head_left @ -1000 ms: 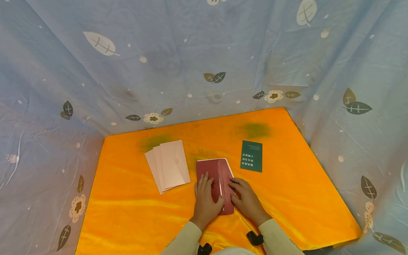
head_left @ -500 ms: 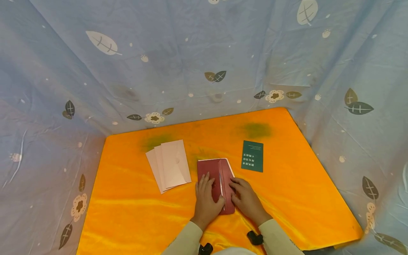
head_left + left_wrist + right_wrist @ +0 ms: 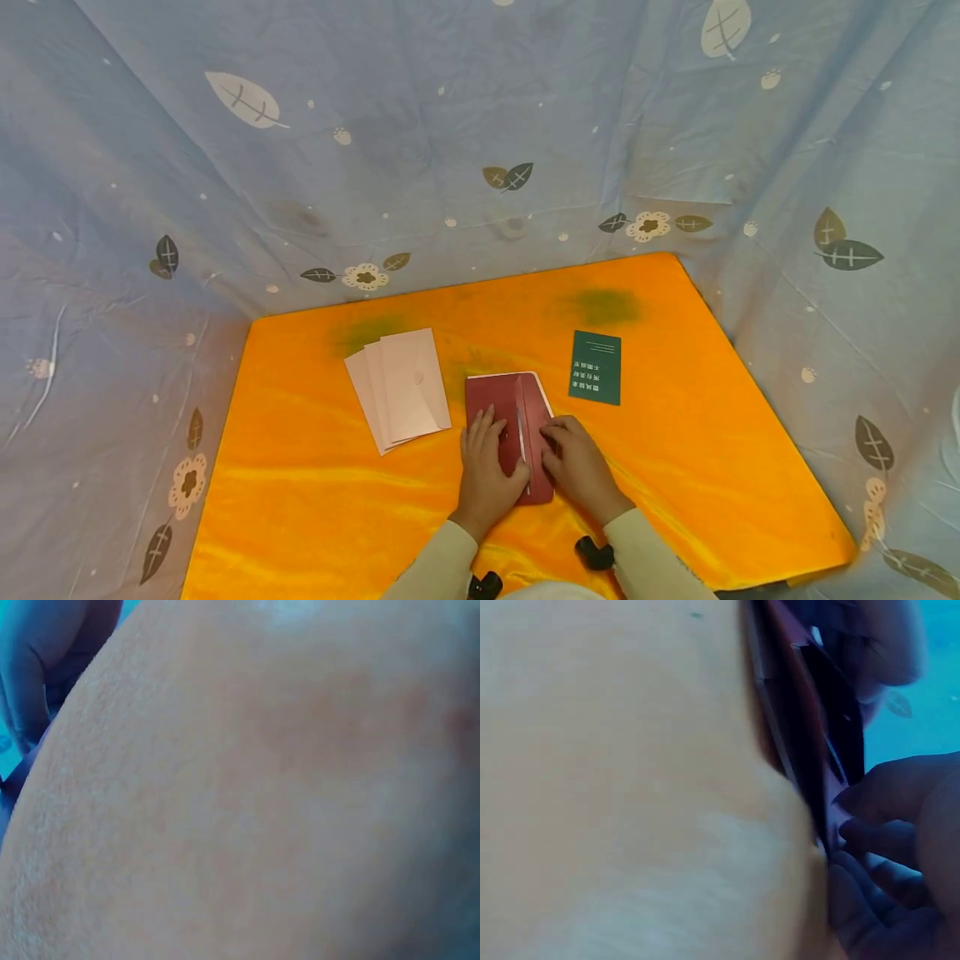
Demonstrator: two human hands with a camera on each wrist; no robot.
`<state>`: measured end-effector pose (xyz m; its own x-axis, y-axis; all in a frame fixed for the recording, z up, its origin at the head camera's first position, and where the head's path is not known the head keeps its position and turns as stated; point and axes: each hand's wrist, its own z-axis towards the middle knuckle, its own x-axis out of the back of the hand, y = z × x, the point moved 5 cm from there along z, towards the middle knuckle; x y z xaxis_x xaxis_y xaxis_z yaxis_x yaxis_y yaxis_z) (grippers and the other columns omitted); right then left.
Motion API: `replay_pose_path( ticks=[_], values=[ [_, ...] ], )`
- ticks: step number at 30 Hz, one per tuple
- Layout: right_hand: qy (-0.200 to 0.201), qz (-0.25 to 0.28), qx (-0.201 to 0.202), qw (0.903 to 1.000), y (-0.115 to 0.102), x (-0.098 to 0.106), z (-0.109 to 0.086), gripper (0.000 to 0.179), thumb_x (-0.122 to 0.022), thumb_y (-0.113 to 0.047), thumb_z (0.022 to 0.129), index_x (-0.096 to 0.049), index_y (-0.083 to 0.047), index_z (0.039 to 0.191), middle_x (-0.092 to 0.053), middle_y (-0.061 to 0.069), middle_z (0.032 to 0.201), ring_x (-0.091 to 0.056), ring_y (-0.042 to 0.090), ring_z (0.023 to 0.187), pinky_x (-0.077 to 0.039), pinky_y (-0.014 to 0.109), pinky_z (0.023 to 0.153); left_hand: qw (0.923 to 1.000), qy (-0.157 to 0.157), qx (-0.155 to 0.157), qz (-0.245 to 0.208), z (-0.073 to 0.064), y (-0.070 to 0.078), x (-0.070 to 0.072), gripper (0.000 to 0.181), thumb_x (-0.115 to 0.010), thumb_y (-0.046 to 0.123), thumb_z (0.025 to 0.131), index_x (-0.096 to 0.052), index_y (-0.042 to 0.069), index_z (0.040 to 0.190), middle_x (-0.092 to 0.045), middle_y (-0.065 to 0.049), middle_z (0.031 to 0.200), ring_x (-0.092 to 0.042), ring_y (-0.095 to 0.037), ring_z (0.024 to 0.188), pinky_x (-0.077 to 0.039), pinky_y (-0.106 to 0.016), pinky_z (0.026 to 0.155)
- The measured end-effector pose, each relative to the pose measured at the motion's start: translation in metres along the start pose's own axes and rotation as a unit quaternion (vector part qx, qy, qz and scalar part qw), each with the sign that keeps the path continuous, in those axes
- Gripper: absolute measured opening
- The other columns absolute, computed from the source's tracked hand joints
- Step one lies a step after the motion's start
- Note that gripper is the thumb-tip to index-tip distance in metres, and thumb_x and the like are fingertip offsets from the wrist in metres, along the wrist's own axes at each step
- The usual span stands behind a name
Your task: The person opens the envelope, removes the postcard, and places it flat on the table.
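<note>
The red envelope (image 3: 491,393) lies on the orange cloth (image 3: 300,517), with a pale edge showing along its top and top right corner. The left hand (image 3: 487,471) rests on its left half, fingers extended, thumb beside the flap (image 3: 534,408). The right hand (image 3: 581,467) has bent fingers touching the flap on the envelope's right side; whether they pinch it I cannot tell. Blurred skin fills most of both wrist views.

Left of the red envelope are three pink envelopes (image 3: 412,383), fanned and overlapping. Right of it and slightly farther back lies a green card (image 3: 596,368) with white print. Behind it all hangs a blue curtain (image 3: 405,125) patterned with leaves and flowers.
</note>
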<state>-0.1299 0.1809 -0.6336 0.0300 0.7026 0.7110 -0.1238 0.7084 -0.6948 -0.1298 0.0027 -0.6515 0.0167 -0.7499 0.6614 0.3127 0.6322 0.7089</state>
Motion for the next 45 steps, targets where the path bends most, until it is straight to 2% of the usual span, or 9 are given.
replay_pose_path(
  ticks=[3,6,9,13,18,23,29,35,45],
  values=[
    [-0.015,0.071,-0.066,0.9952,0.004,0.005,0.004,0.026,-0.08,-0.011,0.1,-0.079,-0.001,0.124,-0.072,0.007,0.121,-0.069,0.029,0.107,-0.059,0.048,0.096,1.0,-0.001,0.002,-0.003,0.0,0.0,0.0,0.069,-0.081,0.027,0.086,-0.059,0.004,0.147,-0.042,-0.013,0.169,-0.033,-0.037,0.157,-0.018,-0.072,0.123],
    [-0.034,0.165,-0.137,0.9762,0.008,0.01,0.009,0.026,-0.074,-0.015,0.105,-0.078,-0.001,0.127,-0.077,0.007,0.117,-0.071,0.027,0.105,-0.059,0.045,0.096,1.0,-0.001,0.004,-0.003,-0.001,-0.001,0.0,0.069,-0.081,0.027,0.086,-0.058,0.004,0.147,-0.042,-0.012,0.17,-0.032,-0.036,0.158,-0.017,-0.071,0.123],
    [-0.059,0.284,-0.202,0.9354,0.012,0.014,0.012,0.034,-0.066,-0.018,0.11,-0.073,0.005,0.133,-0.077,0.013,0.118,-0.074,0.03,0.107,-0.06,0.042,0.095,1.0,-0.002,0.004,-0.002,-0.001,-0.001,0.0,0.07,-0.082,0.027,0.086,-0.058,0.005,0.147,-0.041,-0.012,0.17,-0.031,-0.036,0.158,-0.017,-0.071,0.123],
    [-0.1,0.405,-0.251,0.8734,0.014,0.015,0.016,0.047,-0.059,-0.024,0.114,-0.063,0.013,0.142,-0.073,0.025,0.128,-0.073,0.036,0.118,-0.059,0.039,0.095,1.0,-0.001,0.002,-0.001,-0.001,-0.002,-0.002,0.069,-0.082,0.027,0.086,-0.058,0.005,0.147,-0.041,-0.011,0.17,-0.031,-0.035,0.159,-0.017,-0.07,0.124],
    [-0.147,0.472,-0.264,0.8281,0.013,0.013,0.022,0.062,-0.061,-0.035,0.113,-0.054,0.014,0.15,-0.066,0.031,0.139,-0.068,0.04,0.127,-0.057,0.044,0.098,0.9999,0.005,-0.012,-0.001,-0.002,-0.002,-0.002,0.062,-0.081,0.025,0.087,-0.064,0.008,0.144,-0.044,-0.013,0.168,-0.032,-0.037,0.158,-0.017,-0.072,0.123],
    [-0.164,0.494,-0.257,0.8145,0.011,0.012,0.025,0.069,-0.06,-0.038,0.113,-0.047,0.016,0.153,-0.064,0.033,0.141,-0.068,0.042,0.126,-0.057,0.046,0.098,0.9982,0.028,-0.053,0.003,-0.002,0.001,0.0,0.047,-0.081,0.02,0.087,-0.077,0.015,0.134,-0.05,-0.016,0.163,-0.037,-0.045,0.153,-0.02,-0.08,0.117],
    [-0.169,0.501,-0.248,0.8118,0.012,0.011,0.026,0.065,-0.055,-0.033,0.115,-0.043,0.018,0.155,-0.062,0.034,0.143,-0.069,0.039,0.126,-0.056,0.048,0.099,0.9956,0.041,-0.082,0.02,0.0,0.003,-0.001,0.034,-0.081,0.019,0.087,-0.086,0.02,0.121,-0.053,-0.016,0.161,-0.041,-0.049,0.15,-0.023,-0.083,0.113],
    [-0.166,0.505,-0.253,0.8079,0.013,0.01,0.027,0.064,-0.058,-0.034,0.114,-0.047,0.015,0.154,-0.064,0.033,0.14,-0.07,0.038,0.124,-0.056,0.048,0.099,0.9952,0.035,-0.084,0.036,0.001,0.004,-0.003,0.022,-0.08,0.02,0.087,-0.086,0.022,0.108,-0.051,-0.016,0.162,-0.041,-0.049,0.149,-0.023,-0.083,0.112],
    [-0.17,0.539,-0.264,0.7818,0.015,0.009,0.03,0.068,-0.06,-0.038,0.113,-0.046,0.014,0.154,-0.064,0.032,0.14,-0.069,0.038,0.125,-0.055,0.049,0.102,0.9959,0.01,-0.075,0.05,0.0,0.003,-0.005,0.024,-0.081,0.027,0.086,-0.079,0.024,0.11,-0.045,-0.012,0.166,-0.035,-0.045,0.153,-0.019,-0.081,0.115]
  ],
)
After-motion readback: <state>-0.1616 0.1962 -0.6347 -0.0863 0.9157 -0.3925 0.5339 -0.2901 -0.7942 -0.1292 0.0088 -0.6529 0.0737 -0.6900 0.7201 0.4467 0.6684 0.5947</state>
